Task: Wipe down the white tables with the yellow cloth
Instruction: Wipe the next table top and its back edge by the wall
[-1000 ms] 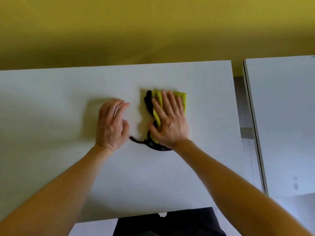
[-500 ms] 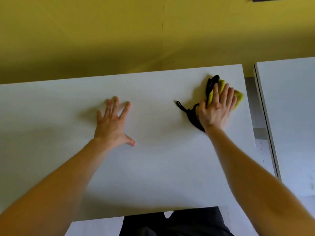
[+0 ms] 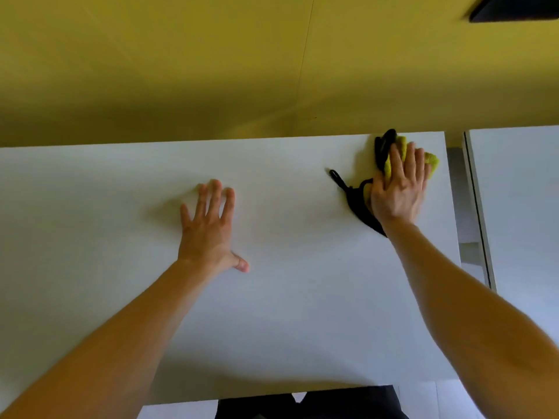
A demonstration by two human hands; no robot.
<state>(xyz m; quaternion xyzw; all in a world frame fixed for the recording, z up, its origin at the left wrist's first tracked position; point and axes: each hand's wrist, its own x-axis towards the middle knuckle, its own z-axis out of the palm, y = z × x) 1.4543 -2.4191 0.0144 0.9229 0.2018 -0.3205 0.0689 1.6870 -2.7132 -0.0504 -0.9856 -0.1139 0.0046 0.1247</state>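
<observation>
The yellow cloth [image 3: 432, 161], with a black edge and a black strap, lies at the far right corner of the white table [image 3: 287, 313]. My right hand [image 3: 399, 189] presses flat on the cloth with straight fingers and covers most of it. Flat on the bare table top, left of centre, rests my left hand [image 3: 208, 228], fingers spread and thumb out to the right.
A second white table [image 3: 520, 207] stands to the right, across a narrow gap. A yellow wall [image 3: 242, 62] runs behind both tables. The near table edge meets my dark clothing [image 3: 305, 403] at the bottom.
My right hand has pushed the cloth from the table's middle to the far right corner. My left hand has flattened and spread its fingers, staying about where it was.
</observation>
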